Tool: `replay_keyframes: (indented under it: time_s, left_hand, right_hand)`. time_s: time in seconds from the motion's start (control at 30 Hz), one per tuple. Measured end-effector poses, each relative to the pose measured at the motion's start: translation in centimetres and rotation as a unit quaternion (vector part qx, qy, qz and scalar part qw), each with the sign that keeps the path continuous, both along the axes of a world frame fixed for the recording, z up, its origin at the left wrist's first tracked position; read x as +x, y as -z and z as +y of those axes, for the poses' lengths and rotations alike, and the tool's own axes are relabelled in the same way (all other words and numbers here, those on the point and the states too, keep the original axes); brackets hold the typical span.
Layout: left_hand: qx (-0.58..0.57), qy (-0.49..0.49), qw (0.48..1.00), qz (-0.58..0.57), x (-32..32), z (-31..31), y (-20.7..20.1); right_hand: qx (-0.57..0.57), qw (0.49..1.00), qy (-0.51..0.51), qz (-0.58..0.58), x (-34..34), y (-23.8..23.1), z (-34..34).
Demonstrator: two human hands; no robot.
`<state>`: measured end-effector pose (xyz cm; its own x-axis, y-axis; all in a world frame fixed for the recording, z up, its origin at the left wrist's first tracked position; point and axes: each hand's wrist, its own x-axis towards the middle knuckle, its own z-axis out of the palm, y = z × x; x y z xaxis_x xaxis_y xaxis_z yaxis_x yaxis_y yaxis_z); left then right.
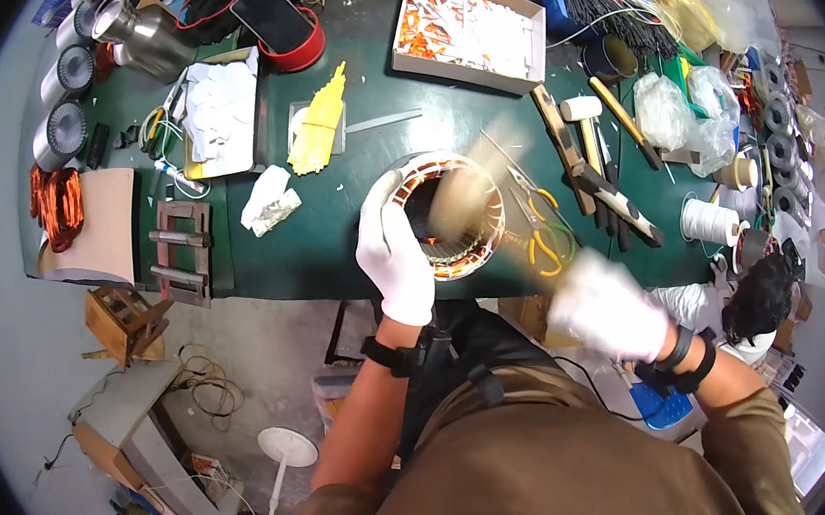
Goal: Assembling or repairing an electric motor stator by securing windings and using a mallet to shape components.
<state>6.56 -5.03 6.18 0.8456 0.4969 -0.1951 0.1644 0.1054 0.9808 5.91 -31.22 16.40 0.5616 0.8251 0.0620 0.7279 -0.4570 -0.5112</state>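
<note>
A brown shirt (555,464) is facing the workbench (312,253); near its front edge, the left hand (395,259) is touching a stator (454,270), grip unclear, the right hand (607,305) clutching a mallet (462,200), misaimed swings risking dented windings (496,223).

No lettering, label, number or sign could be read on anything in view. The phone (277,16) showed no legible characters, and whether the cardboard box (462,75) or the white spool (706,220) bore print could not be told.

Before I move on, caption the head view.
Left hand against a copper-wound ring, right hand holding a blurred mallet over it.
</note>
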Motion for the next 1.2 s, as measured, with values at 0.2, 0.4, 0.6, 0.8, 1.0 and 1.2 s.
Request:
replay_keyframes:
  time_s: [0.2, 0.4, 0.6, 0.8, 1.0, 1.2]
  left_hand:
    - [0.008, 0.000, 1.000, -0.030, -1.9, 0.7, 0.2]
    - [-0.033, 0.015, 0.999, 0.007, 0.3, 1.4, 0.8]
    - [-0.078, -0.005, 0.996, -0.052, -1.1, 0.3, 0.1]
    - [0.028, 0.080, 0.995, -0.050, 0.8, 1.1, 1.0]
    - [0.108, 0.112, 0.987, -0.024, 1.5, 1.8, 1.0]
    - [0.155, 0.125, 0.980, -0.019, 2.6, 1.8, 1.4]
  right_hand:
    - [-0.004, 0.777, 0.386, 0.497, 4.9, -6.4, 1.8]
    - [-0.117, 0.864, 0.226, 0.434, -4.5, 0.5, 0.5]
    - [0.022, 0.803, 0.401, 0.439, -0.6, -1.2, 0.4]
    - [0.003, 0.949, 0.147, 0.280, -4.5, 3.5, -1.6]
    - [0.053, 0.699, 0.528, 0.479, -0.9, 7.4, -3.9]
    - [-0.023, 0.860, 0.443, 0.252, -1.2, 17.7, -9.3]
